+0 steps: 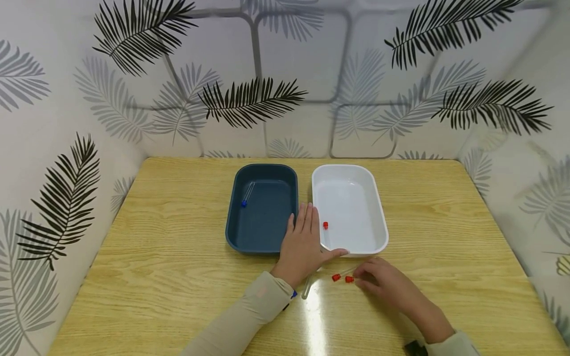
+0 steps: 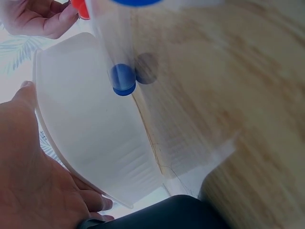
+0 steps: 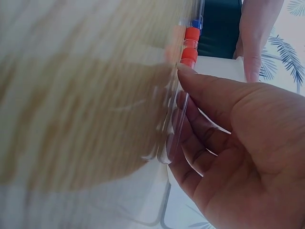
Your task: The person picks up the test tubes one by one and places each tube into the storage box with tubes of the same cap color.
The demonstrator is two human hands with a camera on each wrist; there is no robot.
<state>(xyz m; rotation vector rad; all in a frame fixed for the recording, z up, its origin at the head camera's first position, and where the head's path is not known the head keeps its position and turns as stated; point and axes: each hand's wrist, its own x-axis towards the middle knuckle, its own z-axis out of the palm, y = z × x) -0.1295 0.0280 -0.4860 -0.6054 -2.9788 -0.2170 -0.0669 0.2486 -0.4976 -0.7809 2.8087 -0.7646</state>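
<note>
My left hand [image 1: 303,247] lies with straight fingers over the near left edge of the white tray [image 1: 384,232], its thumb along the front rim. In the left wrist view, its palm is against the tray's outer wall. My right hand [image 1: 392,284] is low at the table in front of that tray. Its thumb and fingers pinch a clear test tube with a red cap [image 1: 349,279]. Beside it lies another red-capped test tube [image 1: 336,278]. A blue cap [image 1: 294,294] shows partly under my left wrist, near a clear tube end [image 1: 305,293].
A dark blue tray [image 1: 230,217] stands left of the white one, holding a blue-capped tube [image 1: 248,194]. One red-capped tube [image 1: 325,226] lies inside the white tray. The wooden table [image 1: 169,222] meets leaf-patterned fabric at the back and sides.
</note>
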